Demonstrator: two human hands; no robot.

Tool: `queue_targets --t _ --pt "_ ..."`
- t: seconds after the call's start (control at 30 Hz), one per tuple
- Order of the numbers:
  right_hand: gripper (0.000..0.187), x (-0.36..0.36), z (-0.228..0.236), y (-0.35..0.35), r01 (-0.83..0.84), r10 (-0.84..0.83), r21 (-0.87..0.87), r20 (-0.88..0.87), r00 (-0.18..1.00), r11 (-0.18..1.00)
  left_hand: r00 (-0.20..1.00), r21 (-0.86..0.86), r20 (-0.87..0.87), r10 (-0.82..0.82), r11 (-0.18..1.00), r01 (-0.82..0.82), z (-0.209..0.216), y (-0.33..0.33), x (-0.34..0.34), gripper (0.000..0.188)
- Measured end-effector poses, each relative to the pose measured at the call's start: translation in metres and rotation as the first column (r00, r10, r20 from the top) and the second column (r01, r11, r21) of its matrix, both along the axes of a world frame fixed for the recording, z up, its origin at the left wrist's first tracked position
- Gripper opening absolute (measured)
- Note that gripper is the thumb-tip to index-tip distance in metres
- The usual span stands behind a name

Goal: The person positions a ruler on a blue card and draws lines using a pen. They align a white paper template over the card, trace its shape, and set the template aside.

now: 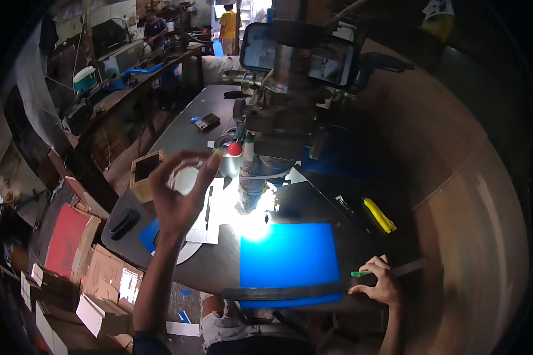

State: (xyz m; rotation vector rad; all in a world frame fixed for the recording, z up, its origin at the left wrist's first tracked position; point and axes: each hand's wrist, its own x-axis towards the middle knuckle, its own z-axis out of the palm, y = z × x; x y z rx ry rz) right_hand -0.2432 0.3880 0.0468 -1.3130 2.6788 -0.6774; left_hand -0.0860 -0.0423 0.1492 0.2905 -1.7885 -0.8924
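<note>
My left hand is raised over the left side of the dark table, thumb and index fingertips meeting in a ring beside a red ball knob. Whether anything sits in that pinch is hidden. At the lower right, my right hand is closed round a slim green object, its end poking out past the fingers. The thumb is close to the right end of a long dark straight bar. That bar lies across the near part of a bright blue sheet, whose near edge shows below it.
A metal machine column with a phone mounted on it rises ahead, above a glaring light. White sheets, a wooden box and a black stapler-like object lie left; a yellow cutter lies right. Cardboard boxes stand lower left.
</note>
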Motion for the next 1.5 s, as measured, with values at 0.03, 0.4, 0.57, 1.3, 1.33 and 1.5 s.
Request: queue_targets --t 0.03,0.4,0.57,1.3,1.33,1.5 --pt "0.045 0.000 0.007 -0.006 -0.031 0.031 -0.012 0.003 1.000 0.999 1.000 -0.006 -0.027 0.009 1.000 -0.009 0.010 -0.001 -0.006 0.026" --pt "0.029 -0.023 -0.018 0.049 0.476 -0.443 -0.452 0.185 0.877 0.755 0.973 -0.042 -0.196 -0.121 0.992 0.115 0.085 -0.049 -0.071 0.044" --pt "0.035 -0.034 -0.052 0.051 0.547 -0.621 -0.526 0.047 0.783 0.651 0.966 0.028 -0.180 -0.184 0.981 0.192 0.104 -0.063 -0.106 0.060" --pt "0.027 -0.027 -0.066 0.047 0.599 -0.663 -0.288 -0.393 0.637 0.747 0.918 0.046 -0.187 -0.349 0.930 0.363 0.112 -0.076 -0.136 0.063" --pt "0.027 -0.028 -0.067 0.047 0.594 -0.655 -0.282 -0.397 0.642 0.753 0.907 0.061 -0.190 -0.376 0.918 0.393 0.111 -0.076 -0.137 0.062" --pt "0.026 -0.031 -0.068 0.045 0.591 -0.650 -0.279 -0.423 0.632 0.757 0.918 0.039 -0.179 -0.353 0.930 0.366 0.109 -0.078 -0.131 0.061"
